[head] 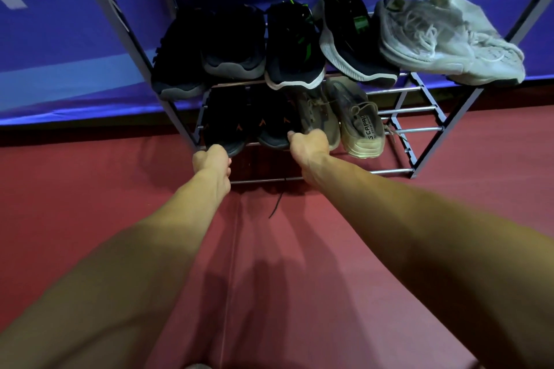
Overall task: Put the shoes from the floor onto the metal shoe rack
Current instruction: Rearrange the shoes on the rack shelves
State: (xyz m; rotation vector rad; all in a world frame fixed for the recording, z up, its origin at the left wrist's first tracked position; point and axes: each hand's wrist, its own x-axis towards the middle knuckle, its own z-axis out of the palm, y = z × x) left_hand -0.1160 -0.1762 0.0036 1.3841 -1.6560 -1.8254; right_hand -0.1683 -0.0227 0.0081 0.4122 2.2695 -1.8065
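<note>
Heels were clasped at the front edge of the rack: left black shoe by left grip, right black shoe by right grip (probably light, soft; heel judged firmest).

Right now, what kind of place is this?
Probably an indoor sports hall, courtside. This is a guess from the dark red floor that looks like sports flooring, a blue printed banner running behind, and a metal shoe rack loaded with trainers.

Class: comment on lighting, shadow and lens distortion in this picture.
Head view: the wide-angle lens splays the metal shoe rack and stretches the forearms; black shoes on the lower shelf sink into shadow; the white sneaker is well lit; arm shadows cross the red floor.
</note>
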